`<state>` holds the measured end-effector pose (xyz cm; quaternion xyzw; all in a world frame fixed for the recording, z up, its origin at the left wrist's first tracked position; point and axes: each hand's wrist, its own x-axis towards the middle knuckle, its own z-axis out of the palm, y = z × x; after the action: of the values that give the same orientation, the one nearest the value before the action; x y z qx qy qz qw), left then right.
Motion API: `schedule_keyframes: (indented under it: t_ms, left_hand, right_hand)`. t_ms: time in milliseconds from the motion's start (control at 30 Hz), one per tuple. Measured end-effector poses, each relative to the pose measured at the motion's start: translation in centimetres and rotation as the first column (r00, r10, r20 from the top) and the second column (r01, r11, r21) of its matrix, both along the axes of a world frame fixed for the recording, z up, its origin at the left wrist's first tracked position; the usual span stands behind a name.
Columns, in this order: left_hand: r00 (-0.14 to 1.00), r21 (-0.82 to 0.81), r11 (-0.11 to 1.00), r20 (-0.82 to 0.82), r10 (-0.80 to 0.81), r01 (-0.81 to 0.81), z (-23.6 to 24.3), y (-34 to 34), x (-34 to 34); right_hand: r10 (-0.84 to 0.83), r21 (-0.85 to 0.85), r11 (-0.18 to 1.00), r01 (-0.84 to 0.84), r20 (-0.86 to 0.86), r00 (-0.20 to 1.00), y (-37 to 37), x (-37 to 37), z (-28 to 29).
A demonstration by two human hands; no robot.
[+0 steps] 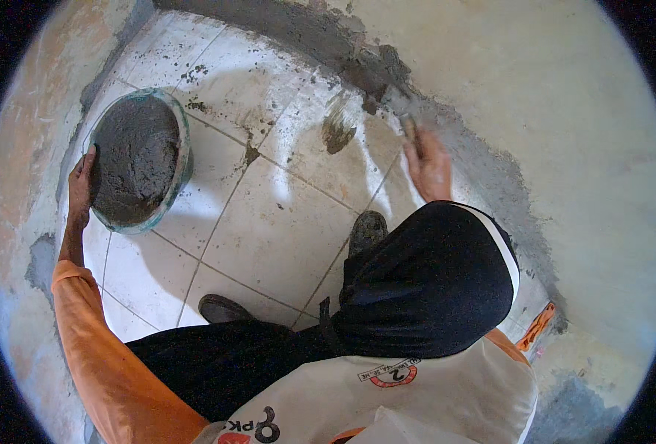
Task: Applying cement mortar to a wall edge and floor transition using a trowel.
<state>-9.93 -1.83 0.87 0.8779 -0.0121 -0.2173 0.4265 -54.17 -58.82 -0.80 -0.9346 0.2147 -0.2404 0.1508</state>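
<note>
A green basin full of wet grey mortar is at the left, tilted toward me. My left hand grips its left rim, with the fingertips at the edge of the mortar. At the right, near the foot of the wall, my right hand is closed round the short handle of what looks like a trowel. Its blade is blurred and hard to make out against the mortar band. A smear of wet mortar lies on the floor tiles just left of that hand.
Fresh mortar runs along the base of the right wall, and a darker strip continues at the far side. Mortar crumbs dot the white tiled floor. My dark shoes stand on it. Orange cloth lies by the right wall.
</note>
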Motion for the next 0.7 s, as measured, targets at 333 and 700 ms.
schedule_keyframes:
  t_ms: [333,700]
  left_hand:
    - [0.999,0.052,0.999,0.040,-0.014,0.012,0.6,-0.7,-0.5]
    - [0.997,0.032,0.999,0.077,-0.019,0.017,0.2,-0.3,-0.4]
  right_hand:
    - [-0.071,0.076,0.993,0.087,-0.192,0.979,-0.5,4.9,-7.5]
    - [-0.159,0.271,0.948,0.166,-0.048,0.986,0.2,4.9,5.3]
